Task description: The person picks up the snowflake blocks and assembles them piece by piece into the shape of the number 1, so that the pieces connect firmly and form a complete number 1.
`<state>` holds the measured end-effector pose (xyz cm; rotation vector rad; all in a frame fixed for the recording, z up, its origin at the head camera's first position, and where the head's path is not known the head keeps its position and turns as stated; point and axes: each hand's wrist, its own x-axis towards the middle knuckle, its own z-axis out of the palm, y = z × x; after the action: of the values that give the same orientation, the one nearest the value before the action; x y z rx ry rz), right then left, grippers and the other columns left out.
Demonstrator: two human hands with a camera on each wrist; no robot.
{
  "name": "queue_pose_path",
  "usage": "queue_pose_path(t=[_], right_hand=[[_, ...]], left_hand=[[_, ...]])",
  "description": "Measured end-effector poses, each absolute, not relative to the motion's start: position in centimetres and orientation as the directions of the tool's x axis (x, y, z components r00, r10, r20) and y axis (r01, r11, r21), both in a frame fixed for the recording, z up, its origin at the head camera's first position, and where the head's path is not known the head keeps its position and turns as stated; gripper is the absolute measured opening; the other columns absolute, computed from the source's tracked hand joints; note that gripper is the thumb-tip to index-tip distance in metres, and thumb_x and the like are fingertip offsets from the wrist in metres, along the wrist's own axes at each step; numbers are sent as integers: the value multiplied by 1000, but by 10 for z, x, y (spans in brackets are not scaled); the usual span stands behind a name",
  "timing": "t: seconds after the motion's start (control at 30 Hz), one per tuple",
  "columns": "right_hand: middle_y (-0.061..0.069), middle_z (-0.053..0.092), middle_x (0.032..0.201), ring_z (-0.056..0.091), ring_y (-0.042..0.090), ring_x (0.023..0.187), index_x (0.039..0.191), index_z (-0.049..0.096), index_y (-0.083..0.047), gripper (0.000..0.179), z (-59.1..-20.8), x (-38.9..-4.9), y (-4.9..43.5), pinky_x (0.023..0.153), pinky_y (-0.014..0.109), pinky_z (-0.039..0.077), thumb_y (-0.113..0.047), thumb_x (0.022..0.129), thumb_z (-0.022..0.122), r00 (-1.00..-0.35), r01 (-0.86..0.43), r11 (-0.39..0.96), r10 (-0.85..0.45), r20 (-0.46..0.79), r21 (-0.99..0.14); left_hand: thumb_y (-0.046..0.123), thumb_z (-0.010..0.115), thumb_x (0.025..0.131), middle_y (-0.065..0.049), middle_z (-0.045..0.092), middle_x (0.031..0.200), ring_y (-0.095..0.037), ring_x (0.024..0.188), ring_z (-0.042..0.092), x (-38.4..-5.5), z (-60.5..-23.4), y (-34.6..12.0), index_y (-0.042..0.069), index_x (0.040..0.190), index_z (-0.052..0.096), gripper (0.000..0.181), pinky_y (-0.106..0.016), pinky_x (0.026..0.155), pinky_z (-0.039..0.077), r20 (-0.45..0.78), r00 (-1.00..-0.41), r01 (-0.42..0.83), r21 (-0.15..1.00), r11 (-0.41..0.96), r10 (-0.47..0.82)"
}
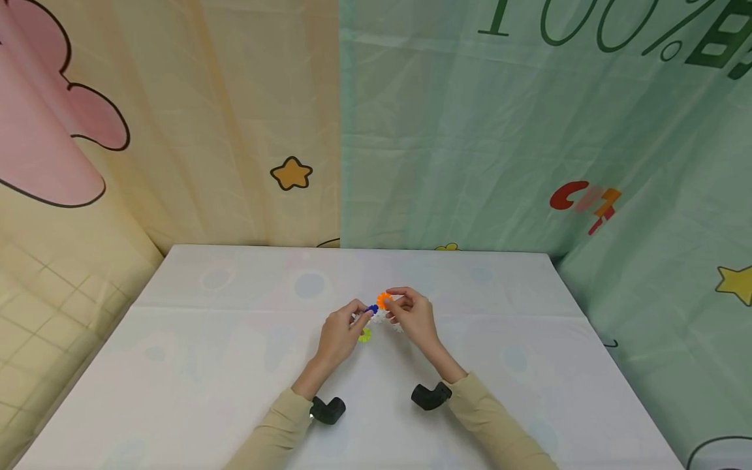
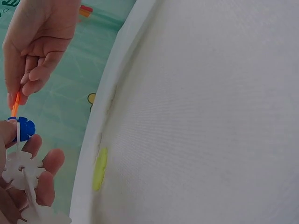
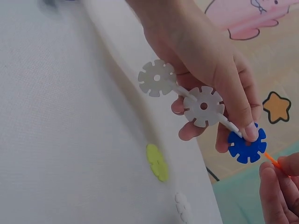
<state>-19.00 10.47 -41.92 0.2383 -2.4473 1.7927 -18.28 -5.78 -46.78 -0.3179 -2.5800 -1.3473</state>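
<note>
My left hand [image 1: 339,334] pinches a blue notched disc [image 3: 247,143] between thumb and fingers. From that disc runs a chain of white notched discs [image 3: 204,106], linked slot to slot, hanging by the left palm. My right hand [image 1: 413,318] holds an orange notched disc [image 1: 384,300] by its edge. In the right wrist view the orange disc is edge-on and meets the blue disc's rim; whether it is slotted in, I cannot tell. On the table beneath lie a yellow-green disc [image 3: 157,162] and a loose white disc [image 3: 182,208].
A white cloth covers the table [image 1: 205,378]. Behind it hang a cream curtain [image 1: 235,98] and a green curtain [image 1: 446,130] with printed figures. Each sleeve carries a black wrist mount [image 1: 328,410] near the cuff.
</note>
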Motion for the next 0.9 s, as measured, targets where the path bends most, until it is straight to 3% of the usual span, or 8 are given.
queue_pose_path(t=[0.27,0.47,0.53,0.67,0.8,0.9], right_hand=[[30,65,79,64,46,69,108,63,10,21,-408,-181,100,58,31,56,0,89,63,-978,-208,310,-57,200,-928],[30,67,80,65,45,68,108,65,8,22,-414,-187,100,65,52,55,-1,89,65,-983,-182,316,-46,177,-931],[29,68,80,66,41,64,108,66,7,22,-423,-192,101,65,54,54,-2,88,65,-984,-174,316,-35,172,-933],[27,68,78,65,29,57,106,68,3,20,-440,-201,102,60,47,56,-4,87,68,-986,-162,301,-7,168,-940],[25,68,77,62,17,52,104,69,3,19,-445,-203,102,53,28,55,-4,86,69,-988,-152,251,-7,155,-956],[26,68,78,61,16,51,103,68,4,19,-446,-203,103,51,20,52,-3,86,69,-991,-134,218,-16,134,-967]], left_hand=[[25,64,93,-2,67,76,-6,55,47,-182,-469,-57,15,95,65,10,-18,49,34,310,-946,307,757,577,97],[25,64,93,-2,66,71,-7,55,43,-184,-471,-56,15,94,66,11,-18,49,31,358,-930,339,739,582,88],[25,64,93,-3,66,70,-7,55,43,-185,-471,-55,14,93,66,11,-18,49,30,372,-924,351,736,579,86],[25,65,92,-2,66,67,-5,54,44,-186,-471,-54,15,91,68,11,-18,49,30,395,-915,366,733,573,80],[25,66,91,-1,66,66,-3,55,46,-186,-471,-54,15,88,68,11,-18,51,33,423,-903,383,719,581,72],[26,66,90,0,66,66,-2,54,48,-187,-471,-54,15,87,68,11,-18,52,34,425,-902,383,715,584,72]])
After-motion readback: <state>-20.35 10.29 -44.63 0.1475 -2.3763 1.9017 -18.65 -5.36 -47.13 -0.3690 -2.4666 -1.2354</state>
